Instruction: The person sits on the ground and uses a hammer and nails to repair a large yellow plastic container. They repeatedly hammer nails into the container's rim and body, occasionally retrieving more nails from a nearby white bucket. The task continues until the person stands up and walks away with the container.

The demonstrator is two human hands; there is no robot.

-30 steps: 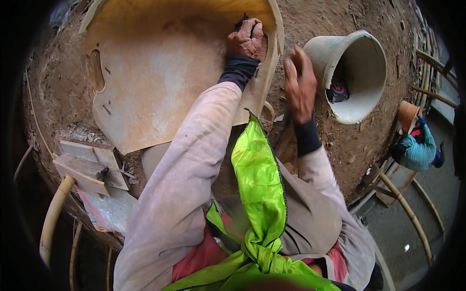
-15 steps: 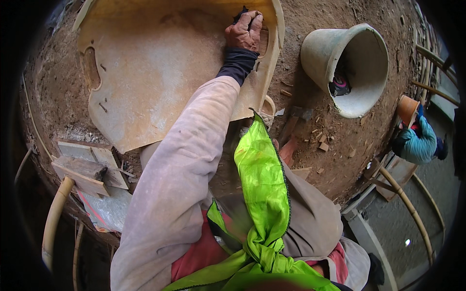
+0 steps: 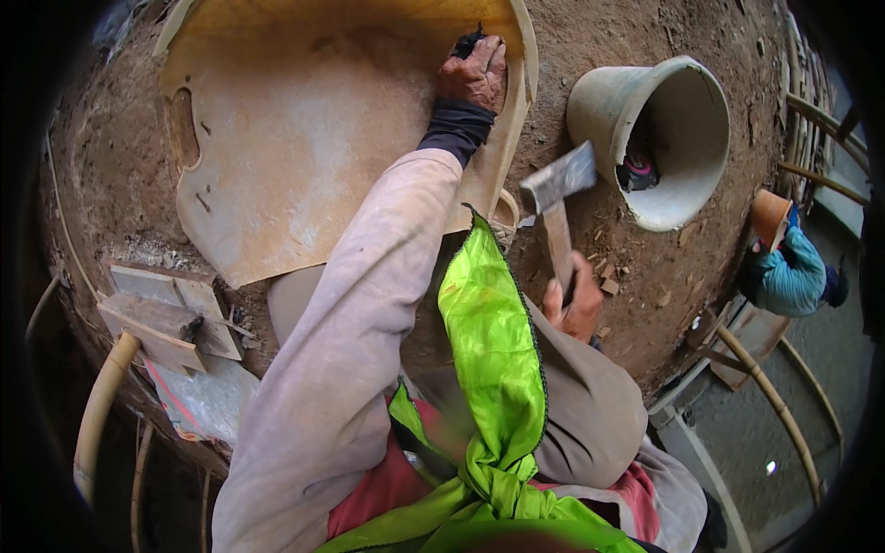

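A large tan tub-like sheet (image 3: 304, 166) with a raised, curved far rim lies in front of me. It has a cut-out opening at its left side and two nails (image 3: 203, 203) standing near that opening. My left hand (image 3: 472, 76) is closed against its right side, just inside the rim. A black scrap (image 3: 467, 41) shows by the fingers; what they pinch is hidden. Beside my right knee, my right hand (image 3: 579, 300) grips the wooden handle of a hatchet (image 3: 560, 177). Its grey metal head is raised, slightly blurred, between the sheet and the bucket.
A pale bucket (image 3: 608, 120) lies on its side at the right, a dark and pink item inside. Boards (image 3: 166, 323) and bamboo poles (image 3: 103, 405) are at left. Far right, a person in teal (image 3: 793, 272) bends beside an orange bucket (image 3: 771, 217). Wood chips litter the soil.
My right hand has come into view with the hatchet raised. My left hand stays closed at the sheet's right side. The view has shifted slightly.
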